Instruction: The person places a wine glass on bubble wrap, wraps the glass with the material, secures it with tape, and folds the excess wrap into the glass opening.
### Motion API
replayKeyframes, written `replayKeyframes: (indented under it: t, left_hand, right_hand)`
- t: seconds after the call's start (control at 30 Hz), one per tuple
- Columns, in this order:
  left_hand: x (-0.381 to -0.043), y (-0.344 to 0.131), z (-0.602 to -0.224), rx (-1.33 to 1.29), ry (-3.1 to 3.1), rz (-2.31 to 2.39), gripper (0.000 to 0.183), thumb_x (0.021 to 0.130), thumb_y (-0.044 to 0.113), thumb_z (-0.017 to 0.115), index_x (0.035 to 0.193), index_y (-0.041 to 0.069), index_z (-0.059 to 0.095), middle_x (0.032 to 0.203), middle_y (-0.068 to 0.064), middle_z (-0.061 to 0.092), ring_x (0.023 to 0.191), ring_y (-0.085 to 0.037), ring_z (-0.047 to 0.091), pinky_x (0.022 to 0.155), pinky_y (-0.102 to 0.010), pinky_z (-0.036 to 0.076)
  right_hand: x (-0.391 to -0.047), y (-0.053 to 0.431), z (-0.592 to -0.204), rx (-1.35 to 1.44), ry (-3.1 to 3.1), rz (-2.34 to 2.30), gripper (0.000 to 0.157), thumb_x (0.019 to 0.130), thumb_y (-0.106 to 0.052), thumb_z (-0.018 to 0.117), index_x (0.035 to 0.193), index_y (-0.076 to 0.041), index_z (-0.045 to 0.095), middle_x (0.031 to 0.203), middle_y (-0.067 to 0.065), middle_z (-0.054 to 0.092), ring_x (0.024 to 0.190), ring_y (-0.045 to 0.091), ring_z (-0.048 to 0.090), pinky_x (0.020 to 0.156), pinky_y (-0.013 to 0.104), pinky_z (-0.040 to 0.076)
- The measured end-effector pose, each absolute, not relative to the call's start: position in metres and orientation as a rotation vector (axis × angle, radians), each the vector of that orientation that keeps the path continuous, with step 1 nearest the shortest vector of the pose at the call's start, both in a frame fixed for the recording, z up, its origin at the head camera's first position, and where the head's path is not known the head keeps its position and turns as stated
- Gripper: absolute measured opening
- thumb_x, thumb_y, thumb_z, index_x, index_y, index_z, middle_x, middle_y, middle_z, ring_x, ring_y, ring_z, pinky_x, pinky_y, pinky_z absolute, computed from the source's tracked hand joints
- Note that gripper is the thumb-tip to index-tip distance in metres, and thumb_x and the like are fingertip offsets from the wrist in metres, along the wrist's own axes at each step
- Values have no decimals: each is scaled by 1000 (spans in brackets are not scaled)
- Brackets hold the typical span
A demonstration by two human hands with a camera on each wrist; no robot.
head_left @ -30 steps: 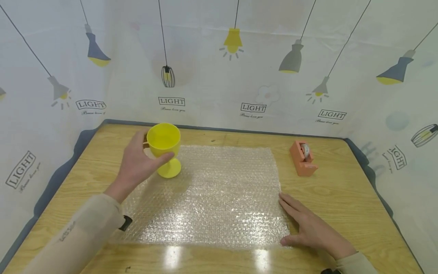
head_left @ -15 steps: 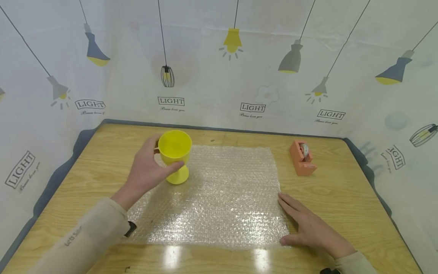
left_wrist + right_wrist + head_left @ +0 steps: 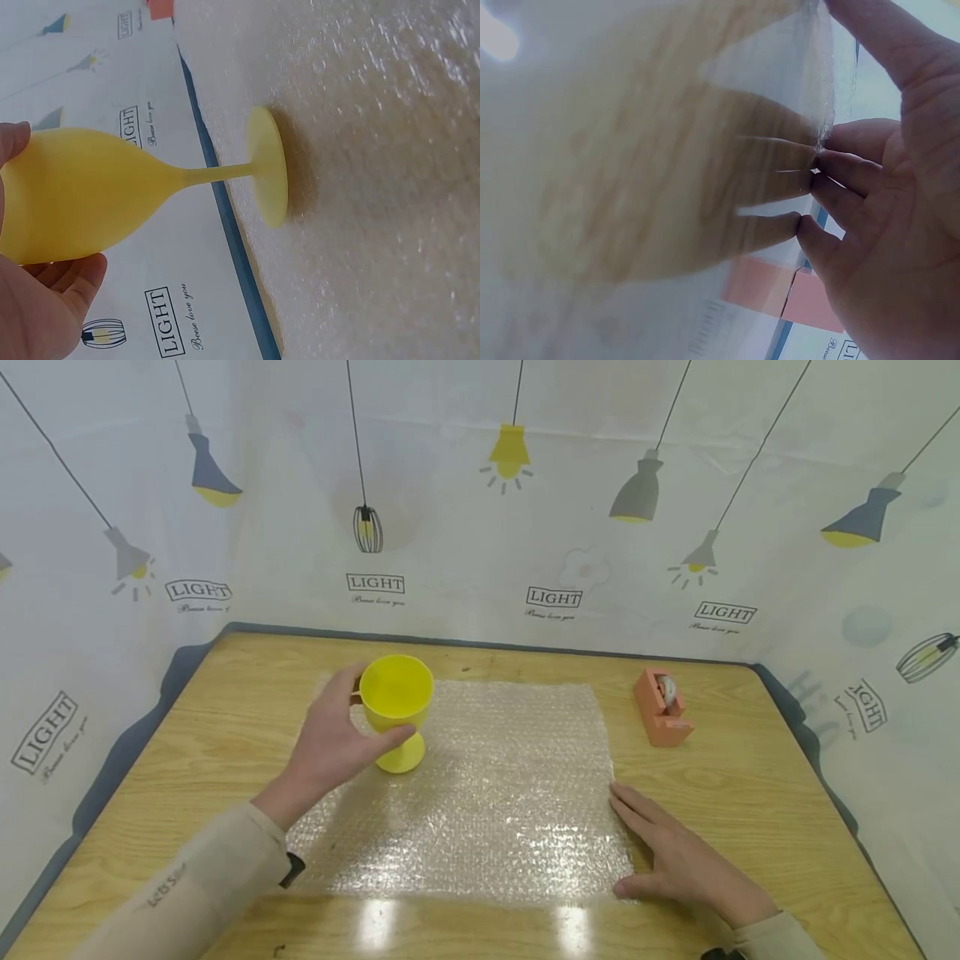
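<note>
My left hand (image 3: pixel 326 747) holds a yellow wine goblet (image 3: pixel 397 693) round its bowl, thumb on the near side. The goblet stands upright over the left part of a clear sheet of bubble wrap (image 3: pixel 517 760) spread on the table. In the left wrist view its round foot (image 3: pixel 268 169) is right at the wrap, with a shadow beside it. At the sheet's right edge rests my right hand (image 3: pixel 678 860), its fingers extended and its thumb apart near the front corner. The right wrist view shows those fingertips (image 3: pixel 806 225) touching the shiny surface.
An orange tape dispenser (image 3: pixel 663 722) with a roll of tape stands at the back right, beyond the wrap. The wooden table (image 3: pixel 750 785) is bordered at the back and sides by a white curtain (image 3: pixel 450 527) printed with lamps.
My left hand has carried the goblet to the right and a little nearer to me, further over the bubble wrap. The right hand has stayed in place.
</note>
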State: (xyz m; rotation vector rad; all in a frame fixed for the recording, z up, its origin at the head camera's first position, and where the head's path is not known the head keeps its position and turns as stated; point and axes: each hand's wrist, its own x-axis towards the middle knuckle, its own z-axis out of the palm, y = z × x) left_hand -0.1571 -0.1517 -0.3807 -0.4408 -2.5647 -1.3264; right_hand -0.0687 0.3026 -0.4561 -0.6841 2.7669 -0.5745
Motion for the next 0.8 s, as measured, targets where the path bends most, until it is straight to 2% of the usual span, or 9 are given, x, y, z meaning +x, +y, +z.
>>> replayKeyframes:
  t: [0.23, 0.8]
  left_hand:
    - [-153, -146, -381, -440, -2582, -1338, 87, 76, 24, 94, 146, 5, 47, 135, -7, 59, 120, -26, 58, 100, -53, 52]
    - [-147, -133, -383, -462, -2583, -1352, 87, 75, 27, 94, 146, 8, 48, 136, -4, 59, 120, -23, 58, 100, -47, 52]
  right_hand:
    - [-68, 302, -456, -680, 2762, -573, 119, 75, -76, 70, 160, -1, 33, 170, 12, 24, 151, 41, 31, 113, 59, 41]
    - [-68, 302, -453, -697, 2773, -570, 118, 75, -74, 72, 159, -1, 34, 169, 14, 25, 150, 42, 31, 112, 59, 42]
